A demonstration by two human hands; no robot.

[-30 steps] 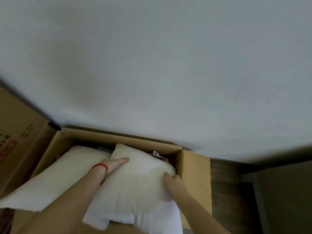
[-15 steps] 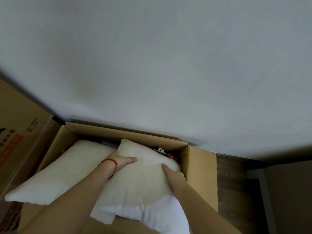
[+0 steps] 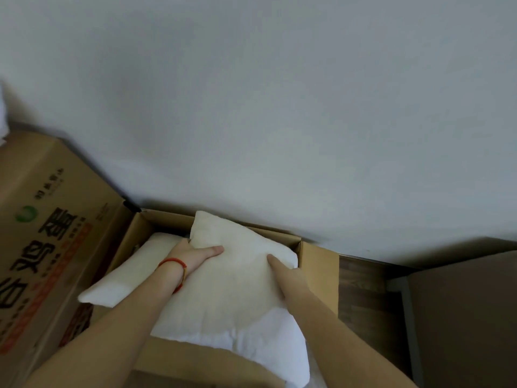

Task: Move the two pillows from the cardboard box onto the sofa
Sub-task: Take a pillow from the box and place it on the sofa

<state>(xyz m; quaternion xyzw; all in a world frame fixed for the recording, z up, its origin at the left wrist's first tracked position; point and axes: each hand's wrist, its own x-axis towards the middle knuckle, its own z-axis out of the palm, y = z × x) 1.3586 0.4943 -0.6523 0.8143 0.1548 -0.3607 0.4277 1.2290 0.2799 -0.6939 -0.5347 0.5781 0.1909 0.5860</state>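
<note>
My left hand [image 3: 193,254] and right hand [image 3: 282,271] gripped one pillow [image 3: 235,287] at the box's [image 3: 319,273] right end, the second pillow [image 3: 134,273] beside it.

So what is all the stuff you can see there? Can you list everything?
pillow on top: 1, white, sticking up out of the open box, held in both hands
pillow underneath: 1, white, lying in the box to the left
open box: 1, brown cardboard, against the wall
printed box: 1, brown with dark letters, far left
wall: 1, pale grey, behind
floor: dark wood, right
bracelet: 1, red, left wrist
left hand: grip on the top pillow
right hand: grip on the top pillow
</note>
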